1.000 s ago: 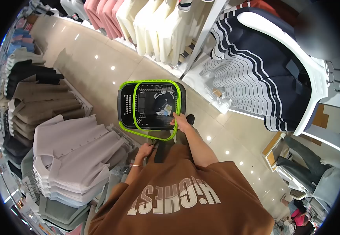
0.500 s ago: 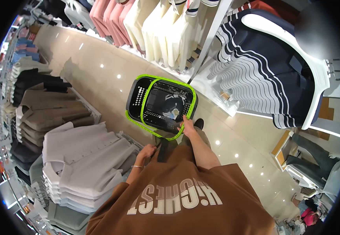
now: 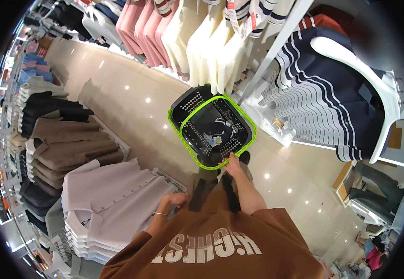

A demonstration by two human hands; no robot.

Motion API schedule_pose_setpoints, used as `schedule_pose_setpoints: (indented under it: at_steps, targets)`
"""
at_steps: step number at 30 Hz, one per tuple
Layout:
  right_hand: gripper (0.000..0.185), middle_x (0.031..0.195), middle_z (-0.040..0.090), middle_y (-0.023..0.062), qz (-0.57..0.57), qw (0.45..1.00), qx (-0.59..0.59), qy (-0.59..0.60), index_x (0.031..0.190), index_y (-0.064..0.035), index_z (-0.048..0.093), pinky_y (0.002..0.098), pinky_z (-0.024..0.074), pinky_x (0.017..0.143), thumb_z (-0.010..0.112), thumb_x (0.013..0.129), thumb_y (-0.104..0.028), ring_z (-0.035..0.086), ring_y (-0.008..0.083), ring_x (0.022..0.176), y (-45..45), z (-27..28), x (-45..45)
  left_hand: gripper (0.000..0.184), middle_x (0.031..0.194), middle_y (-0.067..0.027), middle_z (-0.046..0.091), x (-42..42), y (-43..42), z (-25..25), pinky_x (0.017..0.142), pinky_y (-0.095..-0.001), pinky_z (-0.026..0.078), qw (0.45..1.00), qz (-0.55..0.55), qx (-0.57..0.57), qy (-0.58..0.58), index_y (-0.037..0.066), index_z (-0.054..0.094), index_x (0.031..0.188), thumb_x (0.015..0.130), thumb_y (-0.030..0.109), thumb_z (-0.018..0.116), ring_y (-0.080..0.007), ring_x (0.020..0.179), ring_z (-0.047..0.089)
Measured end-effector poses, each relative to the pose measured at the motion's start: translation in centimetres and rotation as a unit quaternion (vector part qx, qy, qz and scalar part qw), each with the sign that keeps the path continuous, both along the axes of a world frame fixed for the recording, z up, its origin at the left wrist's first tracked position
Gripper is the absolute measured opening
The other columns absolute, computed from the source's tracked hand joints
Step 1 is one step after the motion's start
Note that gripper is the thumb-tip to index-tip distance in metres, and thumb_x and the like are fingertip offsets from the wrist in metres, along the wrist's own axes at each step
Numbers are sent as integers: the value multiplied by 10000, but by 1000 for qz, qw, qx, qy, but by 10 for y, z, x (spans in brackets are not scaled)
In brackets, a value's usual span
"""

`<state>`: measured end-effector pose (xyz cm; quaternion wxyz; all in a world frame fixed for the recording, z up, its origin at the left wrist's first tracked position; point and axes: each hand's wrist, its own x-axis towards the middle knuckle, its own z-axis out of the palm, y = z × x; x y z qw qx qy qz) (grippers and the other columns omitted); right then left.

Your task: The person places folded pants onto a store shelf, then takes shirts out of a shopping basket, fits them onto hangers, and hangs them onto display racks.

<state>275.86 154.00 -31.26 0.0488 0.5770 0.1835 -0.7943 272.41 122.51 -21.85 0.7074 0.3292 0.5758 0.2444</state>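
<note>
Floor of glossy beige tile [image 3: 132, 121] runs between displays of clothing. On the right spreads a navy garment with wavy white stripes [image 3: 337, 111]; on the left hang light grey buttoned tops [image 3: 113, 190], and at the far side, cream garments [image 3: 211, 56]. A brown sweatshirt with pale block lettering [image 3: 276, 242] covers the person's torso. Ahead is a black perforated plastic basket with lime-green trim [image 3: 195, 98], its far end close to the cream garments. Inside lies a dark bundle with white parts [image 3: 220, 129]. The right hand [image 3: 230, 163] is clamped on the basket's near green edge; the basket extends forward from it, mostly to its left. The left hand [image 3: 177, 200], fingers curled, is beside the grey tops and apart from the basket; whether it grips anything, I cannot tell. A thin pale bracelet [image 3: 160, 213] circles that wrist.
</note>
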Motion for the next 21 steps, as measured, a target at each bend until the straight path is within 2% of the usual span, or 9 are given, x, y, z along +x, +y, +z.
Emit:
schedule_pose_setpoints:
  at_steps: [2,6,8,11,12,15,19,20,21]
  targets:
    - [224,811,443,103,-6,1000,-10,-10,972,-91,404,567,488,769,455,932,-305,486,245,723,6,5,-1,298,791,-185,597,6,1,2,653,-368,471,970,-85,225,39,-42,592,880,672,171,570,-289,767,580]
    - [159,788,465,101,25,999,-11,-31,967,-51,432,545,501,747,468,911,-196,528,262,741,12,-13,1,302,804,-192,625,36,32,42,644,-383,477,998,30,-35,36,-43,616,888,707,173,506,-296,722,602]
    - [109,814,514,110,59,997,-20,-47,940,-26,468,509,497,745,497,858,-92,573,282,796,16,-22,5,282,850,-198,635,36,65,65,637,-381,491,993,74,-79,46,-19,641,856,717,166,480,-296,738,620]
    - [112,836,538,111,99,991,-61,-65,937,-30,475,489,473,783,500,842,-84,578,284,827,20,-47,18,307,770,-198,644,49,74,60,641,-385,487,969,102,-186,126,15,661,876,732,219,481,-297,727,637]
    - [131,891,546,117,95,991,-57,-81,955,-44,478,488,449,827,501,836,-94,570,285,866,20,-48,19,313,727,-178,648,40,84,74,652,-392,489,960,106,-236,110,55,677,889,747,274,504,-297,701,644]
    - [141,909,535,109,110,984,-55,-126,965,-52,477,505,434,851,495,838,-111,556,292,894,24,-46,19,344,768,-192,646,21,93,81,651,-407,479,950,116,-278,78,30,667,862,742,320,525,-329,740,634]
    - [199,954,498,114,127,974,-21,-185,992,-66,477,541,421,852,516,814,-144,517,298,932,23,-63,13,382,839,-182,657,3,62,38,746,-392,494,942,147,-263,151,82,694,873,742,422,577,-322,812,639]
    - [216,968,495,118,130,971,-13,-199,999,-70,481,546,416,854,524,803,-150,509,304,943,19,-69,11,412,911,-188,648,-11,52,31,788,-396,487,938,140,-286,135,88,691,892,741,456,584,-333,872,627]
    - [234,982,492,122,130,968,-5,-213,1006,-74,484,551,410,857,532,791,-156,500,309,955,15,-74,10,415,888,-188,650,-21,36,20,783,-402,487,933,164,-293,133,76,691,869,739,457,589,-334,854,629]
